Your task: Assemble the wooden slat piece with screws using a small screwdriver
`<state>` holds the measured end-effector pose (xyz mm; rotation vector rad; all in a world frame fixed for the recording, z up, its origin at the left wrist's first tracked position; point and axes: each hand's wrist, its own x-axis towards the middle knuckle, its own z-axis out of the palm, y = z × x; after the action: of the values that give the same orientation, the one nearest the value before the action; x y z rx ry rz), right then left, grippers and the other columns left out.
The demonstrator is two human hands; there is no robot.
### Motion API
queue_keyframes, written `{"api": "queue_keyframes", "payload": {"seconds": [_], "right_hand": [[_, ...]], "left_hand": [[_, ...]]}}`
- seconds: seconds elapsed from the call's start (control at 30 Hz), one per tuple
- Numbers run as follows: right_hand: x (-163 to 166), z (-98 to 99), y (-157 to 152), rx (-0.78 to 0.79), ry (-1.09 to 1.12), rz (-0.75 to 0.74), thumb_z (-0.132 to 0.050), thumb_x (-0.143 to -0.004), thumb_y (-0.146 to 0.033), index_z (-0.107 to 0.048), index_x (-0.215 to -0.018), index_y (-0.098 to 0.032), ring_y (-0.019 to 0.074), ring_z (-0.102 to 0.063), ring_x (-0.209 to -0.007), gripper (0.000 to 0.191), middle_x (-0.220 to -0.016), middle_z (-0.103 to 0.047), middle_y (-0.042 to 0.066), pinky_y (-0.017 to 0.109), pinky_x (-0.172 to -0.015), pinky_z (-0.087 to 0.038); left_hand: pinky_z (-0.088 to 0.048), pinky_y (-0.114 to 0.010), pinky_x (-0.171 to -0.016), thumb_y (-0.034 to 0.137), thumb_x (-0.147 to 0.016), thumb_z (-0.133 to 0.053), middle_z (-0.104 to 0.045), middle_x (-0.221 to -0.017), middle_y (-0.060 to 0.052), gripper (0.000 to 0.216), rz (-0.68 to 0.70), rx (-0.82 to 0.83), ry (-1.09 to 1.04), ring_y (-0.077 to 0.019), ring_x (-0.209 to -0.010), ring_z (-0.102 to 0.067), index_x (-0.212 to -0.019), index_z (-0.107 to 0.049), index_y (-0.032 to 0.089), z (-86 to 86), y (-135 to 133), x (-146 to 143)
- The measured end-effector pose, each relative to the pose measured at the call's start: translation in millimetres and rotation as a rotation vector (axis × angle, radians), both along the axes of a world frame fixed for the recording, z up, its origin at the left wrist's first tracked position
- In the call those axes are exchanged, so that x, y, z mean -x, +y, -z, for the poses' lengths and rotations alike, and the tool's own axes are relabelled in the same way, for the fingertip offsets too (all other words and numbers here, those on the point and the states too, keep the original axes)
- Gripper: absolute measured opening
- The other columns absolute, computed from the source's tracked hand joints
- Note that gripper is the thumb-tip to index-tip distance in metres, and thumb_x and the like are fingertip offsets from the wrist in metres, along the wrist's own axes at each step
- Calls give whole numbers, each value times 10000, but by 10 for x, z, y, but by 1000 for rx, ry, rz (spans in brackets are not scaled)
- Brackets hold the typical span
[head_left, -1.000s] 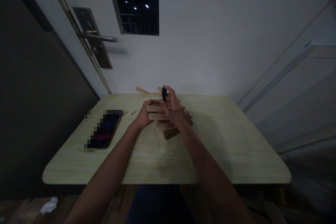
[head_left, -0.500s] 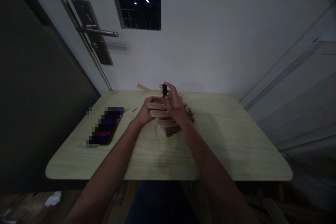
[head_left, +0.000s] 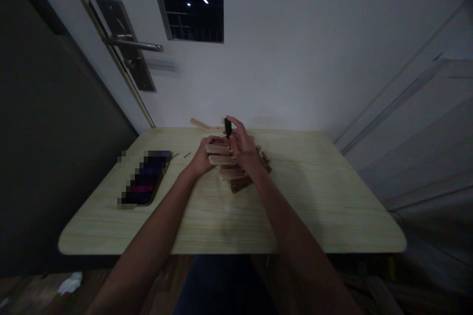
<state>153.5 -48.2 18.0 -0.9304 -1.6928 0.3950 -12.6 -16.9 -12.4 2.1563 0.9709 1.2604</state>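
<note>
A stack of wooden slats (head_left: pixel 231 173), joined into some slatted piece, lies on the table between my hands. My left hand (head_left: pixel 203 157) is wrapped round the far left end of the slats. Over the top, my right hand (head_left: pixel 244 150) grips a small black-handled tool (head_left: pixel 228 128), which looks like a screwdriver held upright. Its index finger rests at the top of the handle, and the other fingers curl round below. The tool's tip is hidden by the fingers and the wood.
A phone (head_left: pixel 150 177) lies at the table's left, partly pixelated. Beside it are two thin screws or pins (head_left: pixel 187 155). A loose wooden strip (head_left: pixel 199 123) lies at the back edge. Behind the pale table (head_left: pixel 332 206) stands a white door with a metal handle (head_left: pixel 136 45).
The whole view has shifted slightly, so things sit a little further left. Both hands keep their hold; the black tool leans slightly differently.
</note>
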Motion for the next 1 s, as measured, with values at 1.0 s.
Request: {"api": "queue_keyframes", "payload": {"seconds": [1.0], "right_hand": [[-13,-53,-53,-3,-60,78,-512,-906,-185,-448,-1403,-324,210,-653,-863,520,-1003,-659,51,375,-826,-561]], "left_hand": [[-431,-469,-991,480,-682,-758,-636,-1110,-102,447,-7,-20,174,-282,-1063,-573,-1008,-675,185,-2,-11,69]]}}
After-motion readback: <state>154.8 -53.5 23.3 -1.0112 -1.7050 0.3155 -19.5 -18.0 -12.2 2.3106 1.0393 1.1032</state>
